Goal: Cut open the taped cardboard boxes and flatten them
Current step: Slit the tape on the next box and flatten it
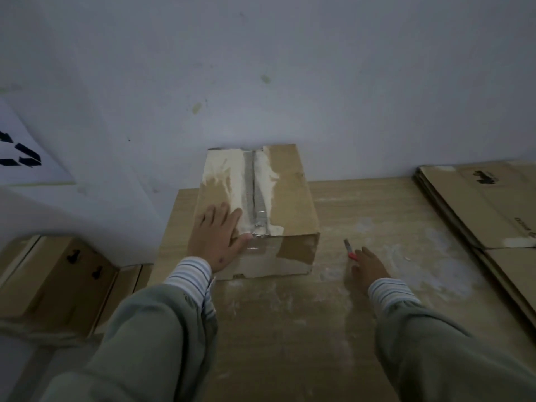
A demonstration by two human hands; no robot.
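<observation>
Box (258, 204) sits just above the centre of the frame, on the table (290, 329) and pushed back toward the wall (261, 68), its top seam still closed under a strip of tape (255, 195).

At the lower left of the frame, more cartons (55, 282) lie off the table's edge. Next comes the left hand (216, 242), fingers spread and pressed flat on the near left part of the box top, the thumb lying close to the near end of the tape. It looks to be steadying the box.

The tape runs from the near edge of the box straight up the frame toward the wall, and that is the box's long axis too. The near end of the seam is crumpled and shiny.

To the right of the box, apart from it, the right hand (367, 266) rests low on the table, fingers curled round a red-handled cutter (349, 250) whose tip points up and slightly left. The seam lies up and to the left of that hand, so I judge the blade must travel across to the near end of the tape and then cut away along it.

At the far right of the frame lies a flat stack (475, 207) of cardboard.
</observation>
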